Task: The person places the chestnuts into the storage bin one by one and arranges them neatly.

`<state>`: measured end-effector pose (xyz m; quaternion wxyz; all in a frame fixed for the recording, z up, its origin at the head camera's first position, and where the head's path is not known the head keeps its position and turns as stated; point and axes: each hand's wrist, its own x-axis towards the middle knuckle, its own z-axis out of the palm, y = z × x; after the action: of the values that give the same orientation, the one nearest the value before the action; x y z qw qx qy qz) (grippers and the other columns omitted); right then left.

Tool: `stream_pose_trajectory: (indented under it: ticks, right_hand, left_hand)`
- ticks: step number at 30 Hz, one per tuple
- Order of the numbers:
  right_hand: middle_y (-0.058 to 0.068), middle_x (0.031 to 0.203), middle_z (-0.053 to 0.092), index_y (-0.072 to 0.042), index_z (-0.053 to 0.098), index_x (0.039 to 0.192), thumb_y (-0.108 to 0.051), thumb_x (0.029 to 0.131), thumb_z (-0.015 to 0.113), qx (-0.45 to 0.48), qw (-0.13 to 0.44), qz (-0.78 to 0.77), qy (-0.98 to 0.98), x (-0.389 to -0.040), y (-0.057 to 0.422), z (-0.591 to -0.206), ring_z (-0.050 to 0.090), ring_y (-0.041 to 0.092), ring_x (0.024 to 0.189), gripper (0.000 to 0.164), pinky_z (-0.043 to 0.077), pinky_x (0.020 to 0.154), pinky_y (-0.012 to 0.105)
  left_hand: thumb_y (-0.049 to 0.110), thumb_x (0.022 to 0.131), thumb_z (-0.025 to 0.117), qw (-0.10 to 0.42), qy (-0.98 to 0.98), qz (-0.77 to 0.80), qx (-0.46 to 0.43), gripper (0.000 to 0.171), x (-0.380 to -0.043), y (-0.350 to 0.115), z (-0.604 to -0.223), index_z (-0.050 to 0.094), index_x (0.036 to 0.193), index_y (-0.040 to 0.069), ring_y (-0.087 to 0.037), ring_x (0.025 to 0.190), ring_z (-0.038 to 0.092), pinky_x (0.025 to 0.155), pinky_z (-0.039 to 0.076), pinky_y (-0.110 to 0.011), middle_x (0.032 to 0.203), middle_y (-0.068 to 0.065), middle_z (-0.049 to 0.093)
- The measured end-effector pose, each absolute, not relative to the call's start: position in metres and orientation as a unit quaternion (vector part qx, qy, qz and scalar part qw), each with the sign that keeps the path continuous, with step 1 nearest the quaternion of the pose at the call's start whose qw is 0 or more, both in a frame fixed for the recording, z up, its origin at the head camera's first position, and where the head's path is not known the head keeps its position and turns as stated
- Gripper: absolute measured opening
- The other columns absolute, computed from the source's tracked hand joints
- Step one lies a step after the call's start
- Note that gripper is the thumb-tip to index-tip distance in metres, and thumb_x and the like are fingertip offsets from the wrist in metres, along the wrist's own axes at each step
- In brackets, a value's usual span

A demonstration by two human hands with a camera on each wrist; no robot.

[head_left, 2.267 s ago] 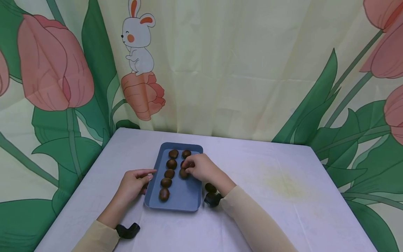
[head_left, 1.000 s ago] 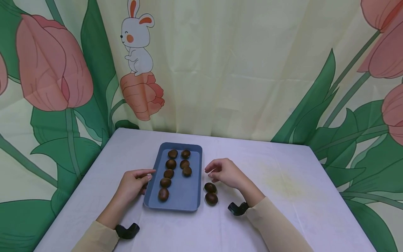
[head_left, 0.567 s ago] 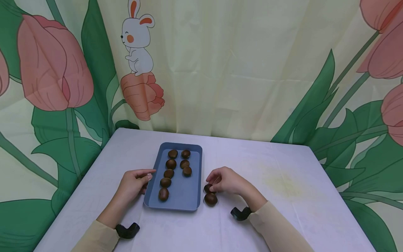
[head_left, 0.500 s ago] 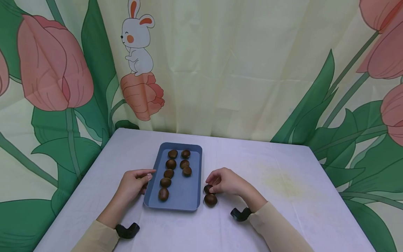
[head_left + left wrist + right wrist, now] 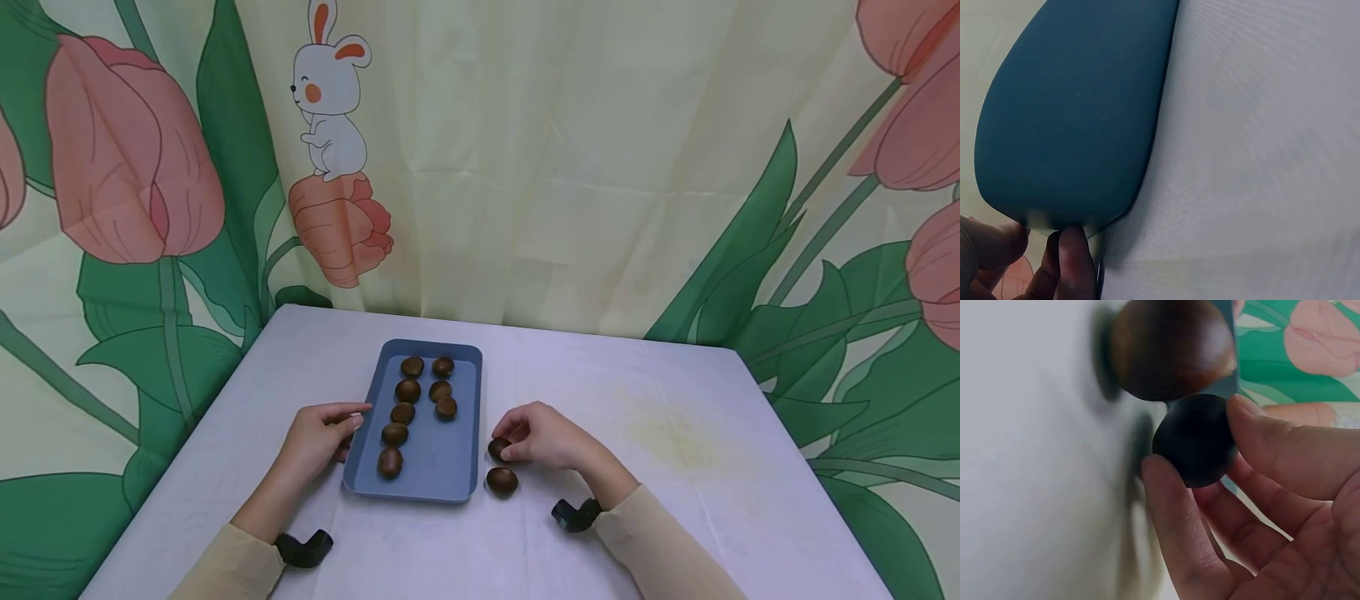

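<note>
A blue-grey tray [image 5: 438, 479] on the white table holds several brown chestnuts [image 5: 390, 463] in two columns, the left one longer. My left hand [image 5: 318, 442] holds the tray's left edge; in the left wrist view, fingertips [image 5: 1075, 247] meet the outer wall. Right of the tray, my right hand [image 5: 543, 437] pinches a chestnut [image 5: 1194, 440] between thumb and fingers, low over the cloth. Another chestnut [image 5: 502, 482] lies on the cloth just in front of it, on the wearer's side. The held chestnut is partly hidden by the fingers in the head view.
White cloth [image 5: 660, 517] covers the table, with a faint yellowish stain [image 5: 675, 437] at right. Behind hangs a curtain [image 5: 525, 192] printed with tulips and a rabbit. A black wrist device [image 5: 576, 515] sits on the right wrist, another [image 5: 303, 550] on the left.
My right hand has left the tray's right column, moved right and down, and taken hold of a chestnut beside the tray. The nearer loose chestnut has shifted slightly toward me. Left hand unchanged.
</note>
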<state>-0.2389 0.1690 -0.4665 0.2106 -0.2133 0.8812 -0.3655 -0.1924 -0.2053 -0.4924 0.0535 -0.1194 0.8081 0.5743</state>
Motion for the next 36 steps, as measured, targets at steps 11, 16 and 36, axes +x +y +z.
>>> stream_pose_trajectory:
  ticks: [11,16,36]
  right_hand:
    - [0.004,0.105,0.08,-0.013,0.08,0.117,-0.007,0.092,0.08,-0.203,0.16,-0.438,0.861,-0.246,0.164,-0.442,0.071,0.017,0.097,0.026,0.056,0.085,0.032]
    - [0.006,0.107,0.08,-0.011,0.08,0.118,-0.01,0.093,0.08,-0.2,0.141,-0.457,0.855,-0.248,0.153,-0.433,0.071,0.018,0.099,0.025,0.055,0.085,0.032]
    - [-0.002,0.111,0.078,-0.018,0.082,0.115,-0.01,0.093,0.083,-0.233,0.147,-0.438,0.856,-0.244,0.09,-0.435,0.071,0.017,0.102,0.024,0.061,0.085,0.031]
  left_hand:
    - [0.011,0.105,0.068,0.053,0.81,0.572,-0.118,0.03,-0.192,-0.206,-0.492,0.076,0.134,0.008,-0.016,0.073,0.07,0.062,0.061,-0.03,0.135,-0.024,0.072]
    - [0.013,0.106,0.068,0.054,0.812,0.57,-0.115,0.031,-0.193,-0.206,-0.492,0.076,0.135,0.008,-0.016,0.075,0.07,0.062,0.061,-0.031,0.138,-0.024,0.07]
    - [0.014,0.106,0.068,0.057,0.813,0.567,-0.119,0.03,-0.194,-0.206,-0.491,0.076,0.135,0.009,-0.015,0.078,0.069,0.061,0.061,-0.03,0.136,-0.022,0.071]
